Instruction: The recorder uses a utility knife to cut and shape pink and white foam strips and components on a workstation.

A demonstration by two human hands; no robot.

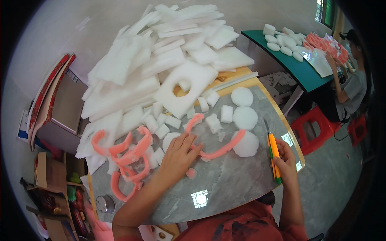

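Note:
My right hand (286, 158) is closed around an orange utility knife (274, 154) with green parts, its thin blade pointing away from me at the table's right side. My left hand (179, 156) lies palm down with fingers stretched over a curved pink foam strip (219, 152), hiding its middle. That strip's right end rests on a round white foam disc (246, 144). Two more discs (245, 117) sit in a line beyond it. Left of my left hand lies a tangle of pink foam strips (130, 154). A pink scrap (191, 173) is near my wrist.
Behind, a tall pile of white foam sheets (161, 60) covers the far table; one holed sheet (193, 82) leans forward. Small foam blocks (226, 114) lie before it. A round metal tin (105, 203) stands front left. At right are a red stool (309, 130) and a person (354, 80) at a green table (289, 66).

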